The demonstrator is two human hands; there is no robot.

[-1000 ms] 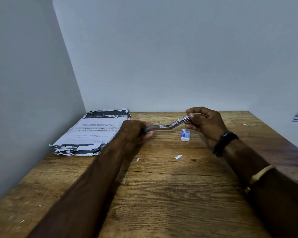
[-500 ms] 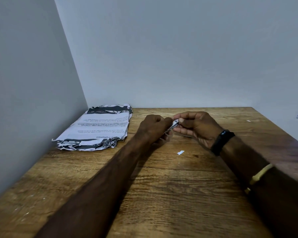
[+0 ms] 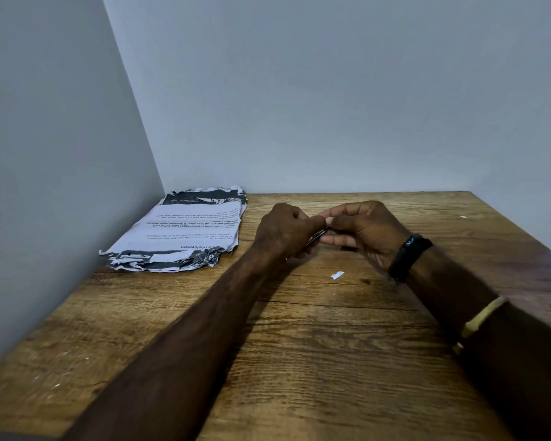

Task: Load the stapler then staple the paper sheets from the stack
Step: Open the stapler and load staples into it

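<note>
A small metal stapler is almost wholly hidden between my two hands above the wooden table; only a thin silver edge shows. My left hand grips its near end with curled fingers. My right hand pinches the far end, fingertips meeting the left hand's. The stack of printed paper sheets lies flat in the back left corner, apart from both hands. The box of staples seen earlier is hidden behind my hands.
Walls close off the table at the left and back. A small white paper scrap lies just in front of my hands, another scrap at the far right. A black band and a yellow band are on my right forearm.
One second ago the stapler was spread open and long between my hands. My hands have come together and the stapler is folded up between them, covering the staple box.
</note>
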